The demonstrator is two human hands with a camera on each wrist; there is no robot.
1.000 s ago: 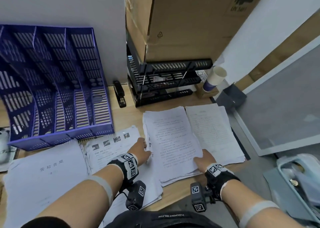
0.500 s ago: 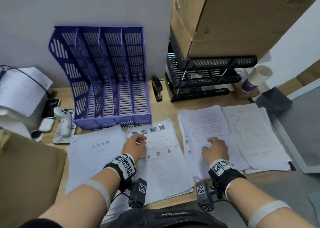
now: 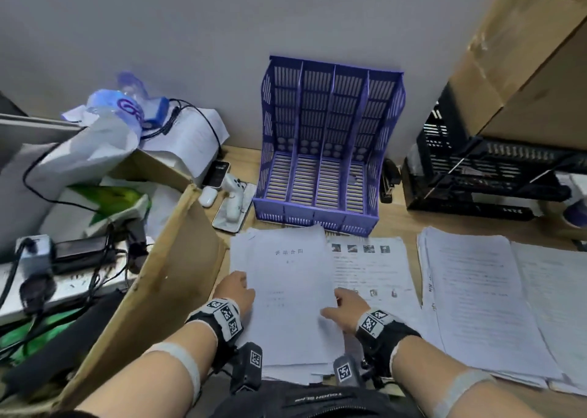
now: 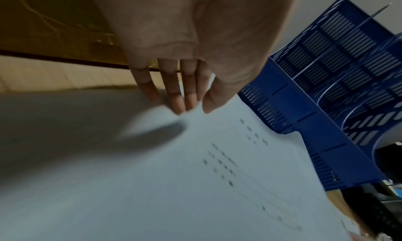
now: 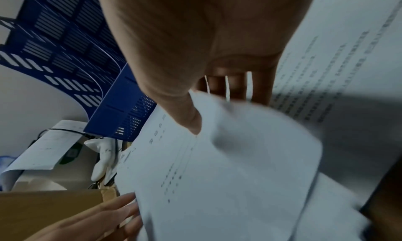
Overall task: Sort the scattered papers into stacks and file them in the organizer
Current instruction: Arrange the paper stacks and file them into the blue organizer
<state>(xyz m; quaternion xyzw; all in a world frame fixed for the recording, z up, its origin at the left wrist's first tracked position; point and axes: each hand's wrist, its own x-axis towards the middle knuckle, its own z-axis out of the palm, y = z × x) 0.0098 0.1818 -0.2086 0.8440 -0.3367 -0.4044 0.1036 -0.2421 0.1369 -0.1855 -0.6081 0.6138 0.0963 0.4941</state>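
Holding: both hands grip 1 stack (image 3: 287, 293) of white sheets at the near desk edge.
Left hand (image 3: 236, 290): at the stack's left edge; the wrist view shows its fingers (image 4: 178, 97) straight, tips on the paper, thumb beside them, pinching the edge.
Right hand (image 3: 344, 306): at the stack's right edge, thumb on top, fingers (image 5: 234, 85) under the lifted sheets.
Stack: top page carries a short printed title; its far edge lies just before the organizer (image 3: 330, 144).
Organizer: blue, slotted, 4 compartments, upright against the wall, none holding paper.
Other papers: a page with small pictures (image 3: 371, 274) lies partly under the stack's right side; 2 more piles (image 3: 495, 306) lie farther right.
Desk (image 3: 397, 223): wooden.
Left side: a cardboard box (image 3: 152, 290) touches the desk edge near the left hand.
Right rear: a black tray rack (image 3: 489, 176) beside the organizer, a stapler (image 3: 388, 182) between them.
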